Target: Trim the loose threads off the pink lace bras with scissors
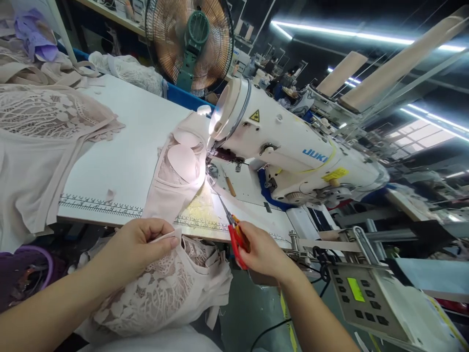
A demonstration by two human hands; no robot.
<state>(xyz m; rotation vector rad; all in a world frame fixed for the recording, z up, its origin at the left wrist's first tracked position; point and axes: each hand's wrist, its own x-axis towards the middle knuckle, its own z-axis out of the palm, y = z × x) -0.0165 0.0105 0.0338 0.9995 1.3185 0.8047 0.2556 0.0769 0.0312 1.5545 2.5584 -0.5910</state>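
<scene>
Near the front edge of the table, my left hand [146, 244] pinches the edge of a pale pink lace garment [154, 293] that hangs over my lap. Red-handled scissors [236, 242] are in my right hand [258, 249], their blades pointing up and left toward the needle area. A second pale garment with cups [183, 161] lies on the table under the lit needle of a white sewing machine [286, 132]. Beside it, a yellowish patch [201, 209] shows on the tabletop.
More lace garments [44, 122] lie on the white table [110, 166] at the left. A fan [190, 44] stands behind. A wooden-handled tool [230, 187] rests beside the machine. A control box [366, 298] is at the lower right, a purple basket [47, 264] at the lower left.
</scene>
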